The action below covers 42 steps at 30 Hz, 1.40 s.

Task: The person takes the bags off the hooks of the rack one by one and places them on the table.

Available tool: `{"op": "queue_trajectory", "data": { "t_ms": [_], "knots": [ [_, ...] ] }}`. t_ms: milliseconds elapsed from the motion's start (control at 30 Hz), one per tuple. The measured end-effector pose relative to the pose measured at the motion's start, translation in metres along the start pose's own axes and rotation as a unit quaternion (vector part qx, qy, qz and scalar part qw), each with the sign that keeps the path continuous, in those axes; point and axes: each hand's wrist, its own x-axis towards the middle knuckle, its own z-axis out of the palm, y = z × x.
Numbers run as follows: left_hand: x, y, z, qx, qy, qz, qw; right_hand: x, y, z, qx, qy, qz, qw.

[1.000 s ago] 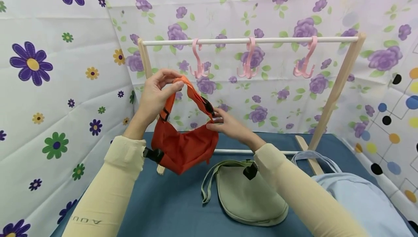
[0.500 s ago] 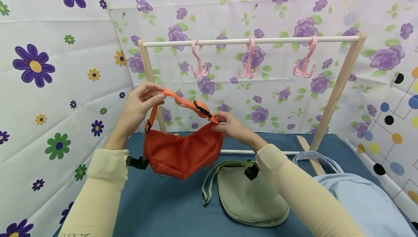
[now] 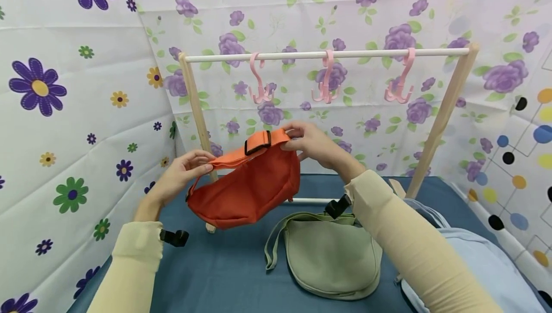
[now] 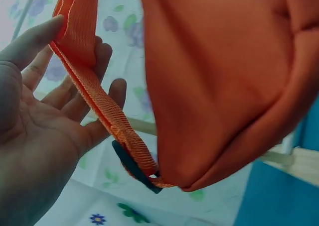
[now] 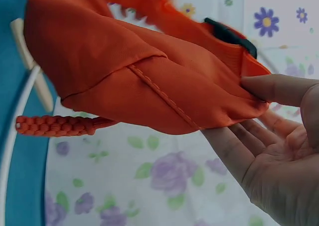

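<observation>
An orange-red shoulder bag hangs in the air between both hands, tilted with its right end higher. My left hand pinches the bag's orange strap between thumb and fingers, above the dark buckle at that end. At the bag's upper right corner, my right hand grips the strap end and fabric, thumb on one side and fingers behind. A black slider buckle sits on the strap near it. In the right wrist view a braided orange zipper pull dangles off the bag.
Behind stands a rack with a white rail and wooden posts. Pink hooks hang from the rail. A sage green bag lies on the blue table cover, with a light blue bag at the right.
My left hand has come down with the strap. The right hand has risen to the bag's upper right corner, lifting that end, and the slider buckle now faces up.
</observation>
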Motion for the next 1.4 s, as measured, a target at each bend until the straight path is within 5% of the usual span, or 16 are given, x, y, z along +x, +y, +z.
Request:
{"op": "queue_trajectory", "data": {
  "t_ms": [300, 467, 633, 800, 1100, 1400],
  "knots": [
    [-0.018, -0.03, 0.015, -0.011, -0.064, -0.047, 0.9968, -0.001, -0.031, 0.005, -0.015, -0.025, -0.022, 0.999],
    [-0.029, -0.052, 0.02, -0.017, -0.072, -0.07, 0.9948, -0.005, -0.04, 0.003, -0.014, -0.016, -0.028, 0.999],
    [-0.037, -0.066, 0.025, -0.045, -0.046, -0.094, 0.9935, -0.009, -0.04, 0.0, 0.022, -0.012, -0.029, 0.999],
    [-0.043, -0.073, 0.03, -0.127, -0.029, -0.111, 0.9852, -0.013, -0.035, -0.001, 0.044, -0.001, -0.033, 0.998],
    [-0.048, -0.08, 0.027, -0.209, 0.042, -0.079, 0.9737, -0.026, 0.002, 0.0, 0.074, 0.043, -0.013, 0.996],
    [-0.055, -0.075, 0.015, -0.249, 0.13, -0.053, 0.9583, -0.039, 0.05, 0.023, 0.14, 0.061, -0.001, 0.988]
  ]
}}
